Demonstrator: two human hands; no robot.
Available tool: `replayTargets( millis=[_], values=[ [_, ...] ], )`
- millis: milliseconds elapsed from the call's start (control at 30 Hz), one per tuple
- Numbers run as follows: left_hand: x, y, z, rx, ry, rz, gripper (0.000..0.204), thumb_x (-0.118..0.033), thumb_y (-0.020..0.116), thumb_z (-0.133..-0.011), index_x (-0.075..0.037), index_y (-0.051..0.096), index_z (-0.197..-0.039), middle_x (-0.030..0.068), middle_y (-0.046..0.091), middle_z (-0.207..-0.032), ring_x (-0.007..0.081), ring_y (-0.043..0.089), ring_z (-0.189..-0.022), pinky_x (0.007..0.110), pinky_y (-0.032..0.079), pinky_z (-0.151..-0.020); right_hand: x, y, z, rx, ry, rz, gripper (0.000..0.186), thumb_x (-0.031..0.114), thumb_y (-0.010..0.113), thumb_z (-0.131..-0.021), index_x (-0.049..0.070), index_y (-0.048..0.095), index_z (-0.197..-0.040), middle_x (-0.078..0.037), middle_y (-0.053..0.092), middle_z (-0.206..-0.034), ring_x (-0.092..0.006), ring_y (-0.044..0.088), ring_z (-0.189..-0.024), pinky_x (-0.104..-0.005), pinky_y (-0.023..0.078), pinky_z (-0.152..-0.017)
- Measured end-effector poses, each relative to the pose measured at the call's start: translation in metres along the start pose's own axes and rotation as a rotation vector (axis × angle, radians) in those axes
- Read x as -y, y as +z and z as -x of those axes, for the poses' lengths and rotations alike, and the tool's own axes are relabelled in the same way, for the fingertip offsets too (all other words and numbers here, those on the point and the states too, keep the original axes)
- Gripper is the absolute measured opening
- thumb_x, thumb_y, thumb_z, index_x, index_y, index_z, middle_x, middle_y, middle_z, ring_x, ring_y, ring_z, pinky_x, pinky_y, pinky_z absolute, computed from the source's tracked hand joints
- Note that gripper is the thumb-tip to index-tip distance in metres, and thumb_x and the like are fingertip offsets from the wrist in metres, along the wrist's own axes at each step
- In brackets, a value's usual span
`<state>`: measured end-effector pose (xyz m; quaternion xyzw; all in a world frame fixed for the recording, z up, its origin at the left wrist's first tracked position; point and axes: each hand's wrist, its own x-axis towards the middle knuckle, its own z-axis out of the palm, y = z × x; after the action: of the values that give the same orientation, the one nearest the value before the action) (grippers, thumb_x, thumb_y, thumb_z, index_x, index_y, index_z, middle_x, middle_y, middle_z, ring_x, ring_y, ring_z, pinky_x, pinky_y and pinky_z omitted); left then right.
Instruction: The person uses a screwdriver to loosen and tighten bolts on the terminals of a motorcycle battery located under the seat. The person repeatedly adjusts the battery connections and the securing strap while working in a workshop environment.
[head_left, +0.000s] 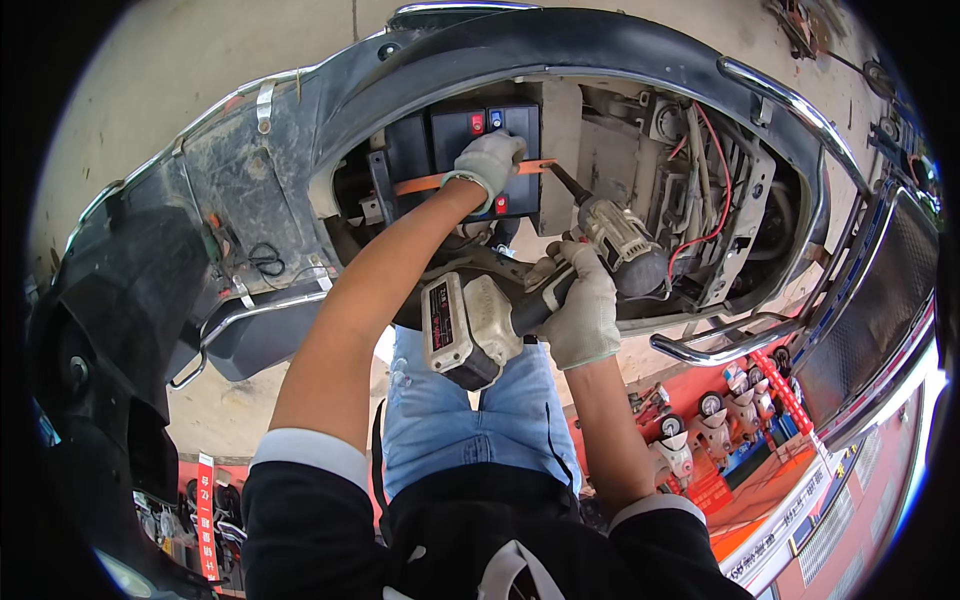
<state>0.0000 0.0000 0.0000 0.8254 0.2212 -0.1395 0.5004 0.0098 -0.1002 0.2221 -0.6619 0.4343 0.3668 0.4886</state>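
Note:
My left hand, in a pale work glove, has its fingers curled over an orange strap that runs across black batteries in the open scooter body. The underside of that grip is hidden. In my right hand, also gloved, is the handle of a cordless impact driver. Its long dark shaft reaches up-left, and the tip meets or nearly meets the strap's right end. The driver's bulky white battery pack hangs toward my legs. Red and blue terminals show on the batteries.
Around the cavity runs the dark scooter body, with chrome rails along its sides. A red wire loops through the frame right of the batteries. A black cable lies on the left footboard. Wheeled equipment stands at lower right.

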Motion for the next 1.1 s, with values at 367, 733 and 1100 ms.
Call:
replayTargets(
  millis=[367,733,1100],
  values=[
    [-0.001,0.001,0.0,0.03,-0.028,-0.002,0.012,-0.012,0.066,-0.076,-0.009,0.063,-0.086,0.0124,0.061,-0.093,0.032,0.061,-0.088,0.04,0.05,-0.079,-0.002,0.005,-0.005,-0.029,0.04,-0.041,0.019,0.023,0.059,-0.085,0.004,0.06,-0.088,-0.008,0.061,-0.073,-0.0197,0.059,-0.062,-0.0333,0.049,-0.058],
    [0.005,0.006,0.003,-0.051,0.01,0.028,0.013,-0.01,0.065,-0.076,-0.009,0.062,-0.088,0.0132,0.06,-0.096,0.0326,0.06,-0.091,0.041,0.049,-0.081,-0.004,0.014,0.005,0.004,-0.002,-0.076,0.017,0.02,0.06,-0.083,0.006,0.062,-0.093,-0.008,0.061,-0.076,-0.0205,0.058,-0.064,-0.0352,0.049,-0.058],
    [-0.016,0.008,0.006,-0.02,-0.156,-0.083,0.017,-0.008,0.06,-0.08,-0.008,0.062,-0.096,0.0168,0.058,-0.108,0.0342,0.059,-0.101,0.043,0.047,-0.087,0.025,-0.073,0.053,0.186,-0.167,-0.154,0.03,0.004,0.056,-0.082,0.002,0.049,-0.112,-0.014,0.061,-0.096,-0.0168,0.056,-0.068,-0.0336,0.049,-0.062]
  ],
)
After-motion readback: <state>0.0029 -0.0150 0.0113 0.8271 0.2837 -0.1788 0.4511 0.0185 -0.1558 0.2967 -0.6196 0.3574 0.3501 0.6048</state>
